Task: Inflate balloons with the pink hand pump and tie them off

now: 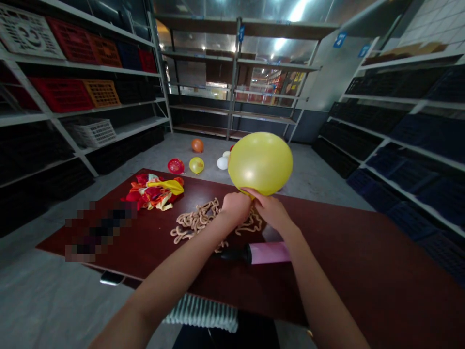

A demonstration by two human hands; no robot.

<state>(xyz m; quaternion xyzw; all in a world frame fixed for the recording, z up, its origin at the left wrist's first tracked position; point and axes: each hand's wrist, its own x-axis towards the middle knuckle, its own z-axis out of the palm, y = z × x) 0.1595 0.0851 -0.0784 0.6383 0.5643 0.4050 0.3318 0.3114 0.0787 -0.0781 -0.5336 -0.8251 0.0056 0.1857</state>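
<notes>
An inflated yellow balloon (pixel 260 162) stands above the table, its neck down between my two hands. My left hand (pixel 237 206) is closed at the neck, fingers curled. My right hand (pixel 271 207) pinches the neck from the other side, thumb and fingers together. The knot area itself is hidden by my fingers. Below my hands lies a tangled heap of tan cord (pixel 196 220), part of it showing to the right of my left hand. A pink balloon pump (pixel 269 253) with a black nozzle rests on the table under my right forearm.
On the dark red table (pixel 348 252), a pile of uninflated balloons (pixel 154 191) lies at the far left. Inflated red (pixel 176 166), yellow (pixel 196 165), orange (pixel 197 145) and white balloons (pixel 222 163) are on the floor beyond. Shelves with crates (pixel 60 94) line the sides.
</notes>
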